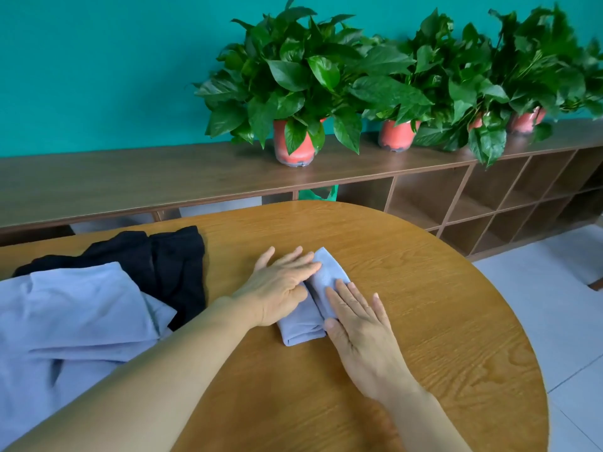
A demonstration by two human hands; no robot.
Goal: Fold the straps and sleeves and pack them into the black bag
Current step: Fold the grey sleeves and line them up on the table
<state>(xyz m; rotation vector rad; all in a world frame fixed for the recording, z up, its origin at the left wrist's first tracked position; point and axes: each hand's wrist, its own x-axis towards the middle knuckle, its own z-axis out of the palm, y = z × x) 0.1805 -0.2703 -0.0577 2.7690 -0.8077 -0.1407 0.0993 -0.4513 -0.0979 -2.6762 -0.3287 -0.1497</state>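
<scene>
Two hands, our left hand (277, 288) and right hand (359, 324), press flat with straight fingers on one folded lavender sleeve (301, 324); one black bag (176, 256) lies nearby.

Soft matt lilac cloth sleeve (321, 282) on a smooth, grained wood table (424, 305), near black matt fabric (176, 256).

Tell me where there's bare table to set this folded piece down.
Widest bare patch: table right of the right hand, out to the curved edge. Also free: the far strip beyond the folded blue piece and left hand, and the near wood between the forearms. Crowded on the left, where the blue cloth pile overlaps the black bag.
</scene>
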